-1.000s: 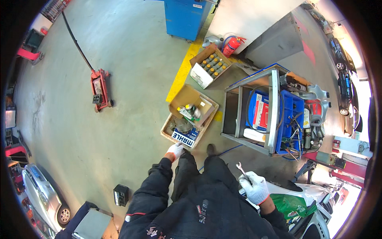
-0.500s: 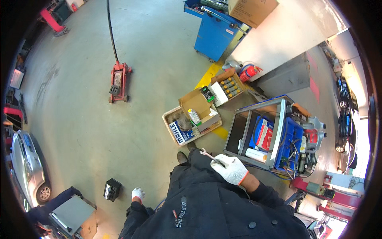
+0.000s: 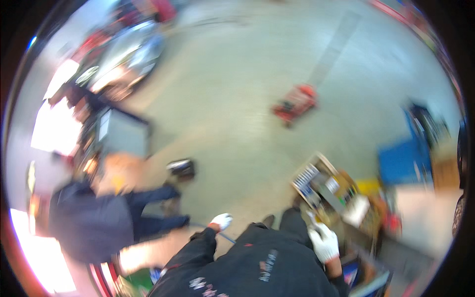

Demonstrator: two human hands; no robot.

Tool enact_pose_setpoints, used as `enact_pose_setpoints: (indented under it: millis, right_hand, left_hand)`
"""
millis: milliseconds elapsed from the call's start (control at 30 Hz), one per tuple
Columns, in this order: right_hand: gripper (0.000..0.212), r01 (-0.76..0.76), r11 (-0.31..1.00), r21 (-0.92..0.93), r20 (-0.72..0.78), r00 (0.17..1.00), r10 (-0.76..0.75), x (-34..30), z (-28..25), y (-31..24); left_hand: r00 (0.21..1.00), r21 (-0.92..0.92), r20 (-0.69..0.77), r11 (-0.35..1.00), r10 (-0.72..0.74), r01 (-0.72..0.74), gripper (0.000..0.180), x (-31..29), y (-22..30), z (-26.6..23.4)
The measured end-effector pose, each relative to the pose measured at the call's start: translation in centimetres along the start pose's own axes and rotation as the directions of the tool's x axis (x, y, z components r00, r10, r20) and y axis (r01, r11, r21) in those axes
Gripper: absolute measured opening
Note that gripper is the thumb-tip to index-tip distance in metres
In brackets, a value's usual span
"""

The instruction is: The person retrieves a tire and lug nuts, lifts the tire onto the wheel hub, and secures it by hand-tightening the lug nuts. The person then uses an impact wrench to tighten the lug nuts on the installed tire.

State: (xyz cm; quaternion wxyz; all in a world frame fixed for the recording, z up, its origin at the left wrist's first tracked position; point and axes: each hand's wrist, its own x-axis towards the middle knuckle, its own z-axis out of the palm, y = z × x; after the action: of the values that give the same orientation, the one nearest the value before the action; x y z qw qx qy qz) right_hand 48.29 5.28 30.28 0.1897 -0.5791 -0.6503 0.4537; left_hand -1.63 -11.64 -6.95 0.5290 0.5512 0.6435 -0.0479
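My right hand [image 3: 324, 242], in a white glove, is closed around a small metal wrench [image 3: 311, 217]; the wrench's end sticks out past my fingers toward the boxes on the floor. My left hand [image 3: 222, 221], also gloved in white, hangs out to my left over the floor. Motion smears its fingers, and nothing shows in it. Just beyond my right hand lies a shallow crate [image 3: 324, 158] with a blue-and-white box [image 3: 307, 177] and other packages in it.
A red floor jack [image 3: 296, 103] stands ahead, with a blue tool cabinet [image 3: 402, 161] at right. To the left are a dark boxy object [image 3: 182, 169], a grey-topped cart [image 3: 123, 133] and a person in dark clothes [image 3: 94, 222]. A car [image 3: 131, 57] is at the far left.
The whole view has swung to the left and is blurred. A person in dark clothes now shows at left. The wrench stays in my right hand, which has come lower beside my leg.
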Motion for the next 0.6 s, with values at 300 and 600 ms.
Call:
enact_pose_setpoints:
  millis: [300,600]
  right_hand:
    - [0.021,-0.037,0.999,-0.009,0.396,0.917,0.038,15.1,-4.9,5.3]
    - [0.034,0.952,0.305,0.023,0.949,0.076,-0.307,27.4,8.5,-13.4]
  left_hand:
    - [0.868,-0.442,-0.351,0.879,-0.351,0.177,0.042,-5.8,22.4,-7.9]
    - [0.749,-0.724,-0.584,0.618,-0.312,-0.307,0.050,-14.1,32.3,-14.7]
